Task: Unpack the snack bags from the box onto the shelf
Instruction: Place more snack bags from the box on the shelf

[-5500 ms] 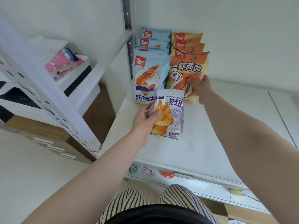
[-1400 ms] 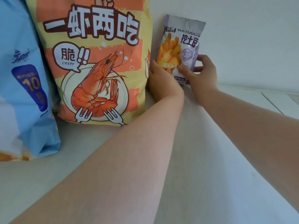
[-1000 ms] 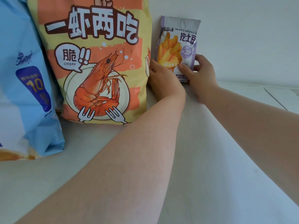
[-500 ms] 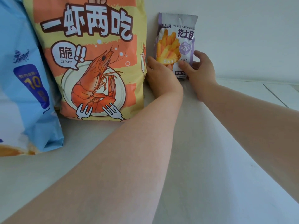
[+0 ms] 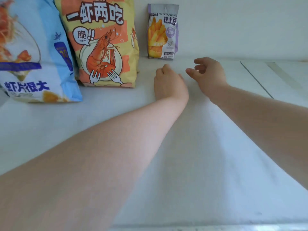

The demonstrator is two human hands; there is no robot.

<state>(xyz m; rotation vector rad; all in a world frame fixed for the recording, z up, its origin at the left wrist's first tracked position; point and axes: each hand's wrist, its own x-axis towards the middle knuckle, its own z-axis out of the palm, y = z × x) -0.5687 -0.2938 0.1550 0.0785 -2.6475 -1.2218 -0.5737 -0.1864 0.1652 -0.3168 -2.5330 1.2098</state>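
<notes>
A small purple bag of potato sticks [image 5: 163,31] stands upright against the back wall on the white shelf [image 5: 208,155]. To its left stands a large orange and yellow shrimp snack bag [image 5: 101,42], and further left a large blue shrimp chip bag [image 5: 33,52]. My left hand [image 5: 168,82] lies in front of the purple bag, a short way off it, fingers loosely curled and holding nothing. My right hand [image 5: 206,74] hovers to the right of it, fingers relaxed, empty. The box is out of view.
The white back wall [image 5: 233,25] runs right behind the bags. A dark seam [image 5: 256,80] crosses the shelf surface at the right. The shelf's front edge [image 5: 216,226] shows at the bottom.
Both hands have let go of the purple bag and drawn back toward me. The bag stays standing against the wall.
</notes>
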